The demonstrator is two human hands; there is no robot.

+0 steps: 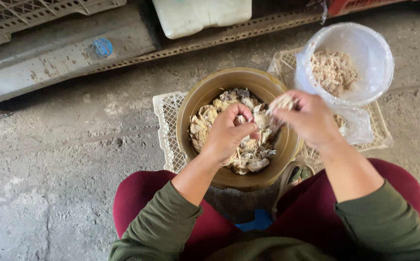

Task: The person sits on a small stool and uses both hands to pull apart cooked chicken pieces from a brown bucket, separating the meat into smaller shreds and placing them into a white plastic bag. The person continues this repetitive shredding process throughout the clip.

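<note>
The rough grey concrete floor (60,174) takes up most of the view and lies open from about 7 to 10 o'clock of the bowl, the widest free room in the picture. Along the top edge, from 10 to 1 o'clock, a metal rail (65,53) with a perforated strip runs slantwise, with a white plastic container (200,14) cut off by the frame above it and a small blue cap (103,47) resting on the rail. The person's knees in dark red trousers (137,203) close the space at 6 o'clock. The brown round bowl (287,145) sits on a white plastic lattice crate (164,121), its rim nearly reaching the crate's left edge; inside lies a heap of pale shredded meat and scraps (248,154). At 2 o'clock, just beside the bowl, a white plastic bag (369,53) stands open on a second lattice crate (382,130) and holds finer pale shreds (333,70). The left hand (229,133) is curled over the heap, fingers closed on a piece of meat, though what exactly it grips is hard to make out. The right hand (311,118) hovers over the bowl's rim at 3 o'clock, fingertips pinched on a pale shred (281,102). Something strap-like between the knees, below the bowl, is too hidden to identify.
</note>
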